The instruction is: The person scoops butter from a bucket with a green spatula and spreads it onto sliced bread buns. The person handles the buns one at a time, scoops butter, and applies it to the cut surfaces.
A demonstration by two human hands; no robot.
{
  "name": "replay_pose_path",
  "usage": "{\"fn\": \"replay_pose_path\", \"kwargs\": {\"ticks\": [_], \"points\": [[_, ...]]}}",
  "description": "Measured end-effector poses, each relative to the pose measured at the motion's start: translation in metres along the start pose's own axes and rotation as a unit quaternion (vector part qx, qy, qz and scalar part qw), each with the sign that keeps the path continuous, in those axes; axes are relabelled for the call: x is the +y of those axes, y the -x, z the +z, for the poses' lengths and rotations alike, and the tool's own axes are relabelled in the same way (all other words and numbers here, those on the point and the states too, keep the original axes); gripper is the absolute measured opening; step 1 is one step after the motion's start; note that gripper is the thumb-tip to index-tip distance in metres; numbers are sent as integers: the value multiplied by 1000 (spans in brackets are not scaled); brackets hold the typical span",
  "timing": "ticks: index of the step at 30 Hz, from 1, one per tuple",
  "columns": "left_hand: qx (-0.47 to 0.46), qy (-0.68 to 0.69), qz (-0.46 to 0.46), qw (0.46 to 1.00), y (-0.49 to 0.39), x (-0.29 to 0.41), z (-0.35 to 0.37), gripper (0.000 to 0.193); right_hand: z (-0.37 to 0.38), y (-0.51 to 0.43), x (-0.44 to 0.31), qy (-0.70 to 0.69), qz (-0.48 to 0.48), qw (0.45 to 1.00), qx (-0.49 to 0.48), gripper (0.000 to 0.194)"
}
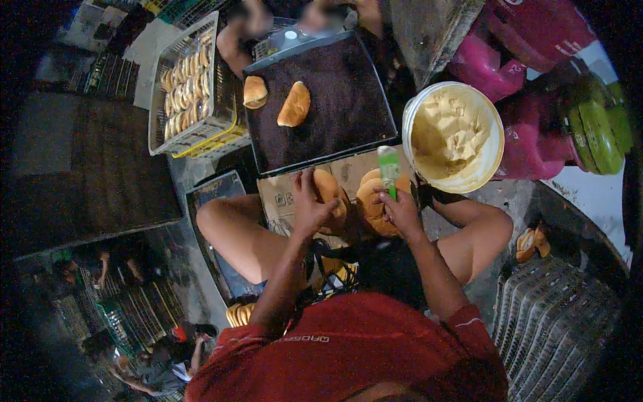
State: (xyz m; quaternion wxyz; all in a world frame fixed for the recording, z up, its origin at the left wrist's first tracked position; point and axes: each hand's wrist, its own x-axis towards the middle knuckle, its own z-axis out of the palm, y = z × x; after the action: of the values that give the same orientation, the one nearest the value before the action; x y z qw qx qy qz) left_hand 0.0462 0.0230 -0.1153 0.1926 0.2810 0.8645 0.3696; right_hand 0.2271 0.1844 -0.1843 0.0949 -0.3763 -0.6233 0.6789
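Observation:
My left hand [312, 208] grips a round golden bun [326, 185], with at least one more bun close against it on the right. In my right hand [403, 211] is a green spatula [389, 168], its blade end pointing away from me and smeared with something pale. Below that hand lie several overlapping buns [369, 203] on flattened cardboard [346, 168]. A white bucket [409, 125] of pale yellow cream [452, 135] stands to the right. Two buns, one folded over [294, 104] and one smaller [255, 93], rest on the dark tray [336, 75] ahead.
Left of the tray, a plastic crate [216, 85] holds rows of packed buns [188, 83]. Pink containers [537, 135] and a green one [598, 130] stand at right. Stacked grey crates or trays [547, 311] sit at lower right. Other people are ahead and at lower left.

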Motion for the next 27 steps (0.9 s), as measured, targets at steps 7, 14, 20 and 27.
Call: {"fn": "replay_pose_path", "kwargs": {"ticks": [7,14,20,27], "points": [[-130,572,-108,803,7,50,-35,69,28,14,-68,11,-6,1000,17,27],[-295,397,-154,856,-10,21,-45,62,-9,31,-109,-290,25,956,46,26],[-425,428,-340,721,-4,38,-21,75,-30,22,-68,40,-159,986,-25,25],[-410,477,-273,728,-2,22,-8,73,-135,-85,-53,486,-57,857,160,34]]}}
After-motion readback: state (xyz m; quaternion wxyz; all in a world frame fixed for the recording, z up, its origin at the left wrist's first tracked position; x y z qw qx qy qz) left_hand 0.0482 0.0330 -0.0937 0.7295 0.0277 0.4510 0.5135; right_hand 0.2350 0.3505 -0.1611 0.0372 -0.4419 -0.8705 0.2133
